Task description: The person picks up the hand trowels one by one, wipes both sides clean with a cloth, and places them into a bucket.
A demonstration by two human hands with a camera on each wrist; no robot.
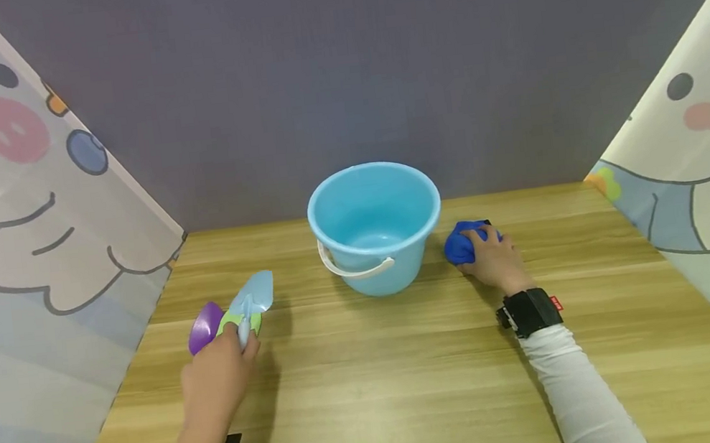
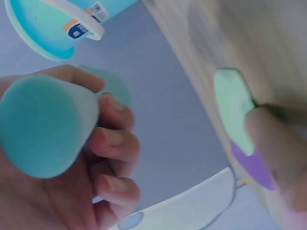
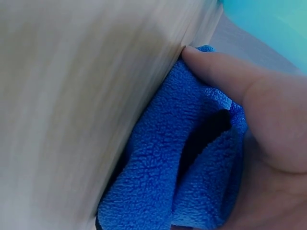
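In the head view my left hand (image 1: 219,380) grips the handle of a light blue toy trowel (image 1: 257,291), its blade pointing away. Seen from the left wrist, the fingers curl round the handle (image 2: 43,127), whose blunt end faces the camera. Under and beside the trowel are a green piece (image 2: 232,108) and a purple piece (image 1: 206,327), partly hidden. My right hand (image 1: 495,261) grips a bunched blue cloth (image 1: 461,243) on the table. From the right wrist, the thumb presses the fluffy cloth (image 3: 153,158); most of the other fingers are hidden.
A light blue bucket (image 1: 380,266) stands upright between the hands, its white handle (image 1: 360,273) hanging at the front. Behind the wooden table (image 1: 373,393) rises a dark grey panel (image 1: 326,73). Cartoon-printed cloths (image 1: 25,234) border both sides.
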